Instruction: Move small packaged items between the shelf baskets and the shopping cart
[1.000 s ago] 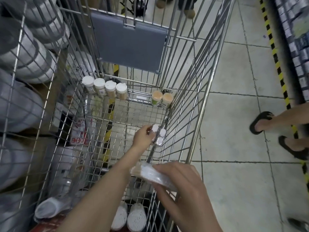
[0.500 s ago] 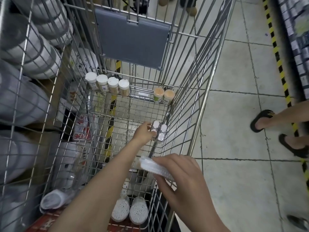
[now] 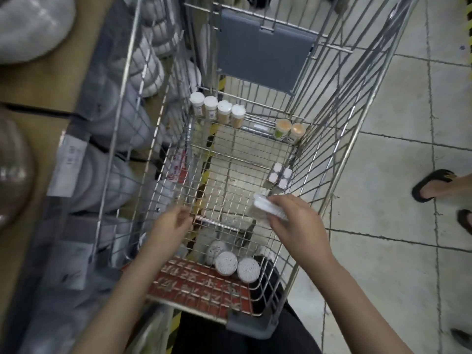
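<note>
Right hand (image 3: pixel 293 221) gripping flat, clear white-edged packet (image 3: pixel 265 209), over cart (image 3: pixel 339 139)

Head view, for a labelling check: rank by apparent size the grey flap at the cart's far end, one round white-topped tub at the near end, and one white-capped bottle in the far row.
1. grey flap, by far the largest.
2. round tub.
3. white-capped bottle.
The tub sits nearer the camera, so that gap may be partly perspective.
</note>
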Demonstrator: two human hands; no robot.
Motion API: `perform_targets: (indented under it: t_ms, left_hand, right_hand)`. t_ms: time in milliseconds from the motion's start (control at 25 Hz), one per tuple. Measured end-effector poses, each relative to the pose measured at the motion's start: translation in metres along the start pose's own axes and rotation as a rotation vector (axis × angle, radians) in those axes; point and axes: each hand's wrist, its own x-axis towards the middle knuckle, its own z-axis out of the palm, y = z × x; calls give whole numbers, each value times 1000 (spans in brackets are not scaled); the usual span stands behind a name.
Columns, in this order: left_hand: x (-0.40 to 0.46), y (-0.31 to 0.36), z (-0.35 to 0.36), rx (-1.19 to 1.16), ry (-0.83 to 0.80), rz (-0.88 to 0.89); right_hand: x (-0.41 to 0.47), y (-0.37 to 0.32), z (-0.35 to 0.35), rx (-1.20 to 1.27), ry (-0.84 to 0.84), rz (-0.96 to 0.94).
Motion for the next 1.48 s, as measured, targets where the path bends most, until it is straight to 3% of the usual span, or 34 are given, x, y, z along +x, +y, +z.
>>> perform_targets:
  t_ms: [280, 640, 1120, 1280, 1480]
  left_hand:
    - [-95, -59, -8, 416, 55, 116]
    - [-88, -76, 7, 527, 278, 305]
    - [-86, -78, 11, 451, 280, 299]
    - [-86, -81, 11, 443, 266, 314]
    - [-86, -81, 11, 438, 251, 308]
  right_hand:
    - [39, -55, 102, 368, -429, 236]
    - [59, -41, 234, 122, -742, 212]
    - [71, -10, 258, 11, -898, 176]
    - [62, -9, 262, -35, -812, 170]
    - [51, -12, 255, -266, -663, 80]
